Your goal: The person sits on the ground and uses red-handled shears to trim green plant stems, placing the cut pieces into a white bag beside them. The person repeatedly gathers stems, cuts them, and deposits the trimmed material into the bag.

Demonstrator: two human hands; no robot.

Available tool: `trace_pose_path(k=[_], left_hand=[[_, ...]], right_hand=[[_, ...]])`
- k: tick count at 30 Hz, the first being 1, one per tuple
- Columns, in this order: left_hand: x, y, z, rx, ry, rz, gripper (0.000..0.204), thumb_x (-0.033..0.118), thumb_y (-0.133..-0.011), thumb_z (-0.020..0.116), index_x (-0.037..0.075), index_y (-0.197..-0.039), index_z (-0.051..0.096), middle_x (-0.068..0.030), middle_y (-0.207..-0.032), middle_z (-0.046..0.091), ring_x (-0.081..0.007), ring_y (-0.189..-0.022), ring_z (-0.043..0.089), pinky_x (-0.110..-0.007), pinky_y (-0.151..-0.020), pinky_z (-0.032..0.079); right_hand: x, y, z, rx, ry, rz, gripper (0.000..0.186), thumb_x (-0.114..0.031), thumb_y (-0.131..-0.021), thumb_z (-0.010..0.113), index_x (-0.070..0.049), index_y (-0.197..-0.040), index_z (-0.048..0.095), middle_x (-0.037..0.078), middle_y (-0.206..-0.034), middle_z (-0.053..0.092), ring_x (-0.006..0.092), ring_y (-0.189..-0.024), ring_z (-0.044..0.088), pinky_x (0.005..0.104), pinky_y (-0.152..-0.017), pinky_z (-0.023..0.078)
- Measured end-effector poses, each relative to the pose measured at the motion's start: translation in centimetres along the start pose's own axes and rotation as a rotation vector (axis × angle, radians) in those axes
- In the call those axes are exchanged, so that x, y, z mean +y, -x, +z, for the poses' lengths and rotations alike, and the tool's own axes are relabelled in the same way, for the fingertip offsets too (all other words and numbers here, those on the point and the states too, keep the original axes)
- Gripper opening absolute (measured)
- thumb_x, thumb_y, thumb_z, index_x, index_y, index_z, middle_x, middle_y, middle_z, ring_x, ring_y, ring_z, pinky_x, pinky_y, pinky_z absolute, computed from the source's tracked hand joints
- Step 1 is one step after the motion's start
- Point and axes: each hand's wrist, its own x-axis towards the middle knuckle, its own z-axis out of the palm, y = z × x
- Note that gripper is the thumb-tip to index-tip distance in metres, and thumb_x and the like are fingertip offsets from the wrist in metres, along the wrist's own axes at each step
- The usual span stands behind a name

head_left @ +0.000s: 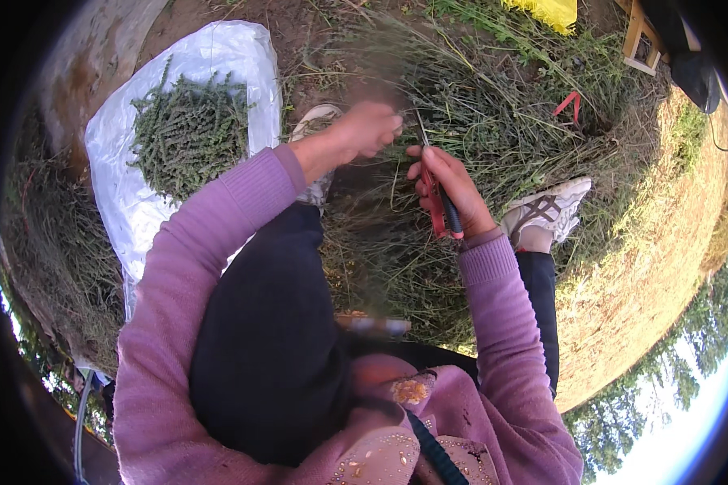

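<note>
My right hand [449,182] is wrapped round a pair of snips [437,206] with red and dark handles. Their slim metal blades point up and away from me, just right of my left hand. My left hand [364,131] is closed with its fingers curled; the picture is blurred there, and what it grips I cannot make out. Under and beyond both hands lies a wide heap of cut green-grey herb stems [477,113]. To the left, a pile of trimmed leafy herb sprigs [190,133] rests on a white plastic sheet [226,40].
My shoes flank the heap, the right shoe [548,206] at its right side. A red strip [569,105] lies on the stems. Yellow material [546,12] and a wooden frame [643,40] are at the far right. More dry stems [61,250] lie left of the sheet.
</note>
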Motion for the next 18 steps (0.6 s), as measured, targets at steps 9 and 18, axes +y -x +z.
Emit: trace_pose_path(k=[9, 18], left_hand=[[6.1, 7.4, -5.8, 0.278, -0.335, 0.367, 0.021, 0.025, -0.098, 0.055, 0.007, -0.089, 0.062, 0.0089, -0.057, 0.040, 0.0001, -0.047, 0.030, -0.017, -0.042, 0.021], [4.6, 10.5, -7.0, 0.021, -0.282, 0.242, 0.024, 0.027, -0.096, 0.058, 0.005, -0.094, 0.066, 0.0074, -0.055, 0.042, -0.0008, -0.046, 0.031, -0.019, -0.042, 0.023]], right_hand=[[-1.3, 2.4, -1.9, -0.010, -0.194, -0.092, 0.047, -0.036, -0.100, 0.047, 0.000, -0.129, 0.048, 0.005, -0.091, 0.059, 0.0080, -0.069, 0.052, 0.0185, -0.049, 0.042], [-0.4, 5.3, -1.8, -0.065, -0.303, -0.215, 0.055, -0.043, -0.099, 0.044, -0.001, -0.134, 0.041, 0.006, -0.100, 0.058, 0.0108, -0.077, 0.053, 0.0219, -0.055, 0.044]])
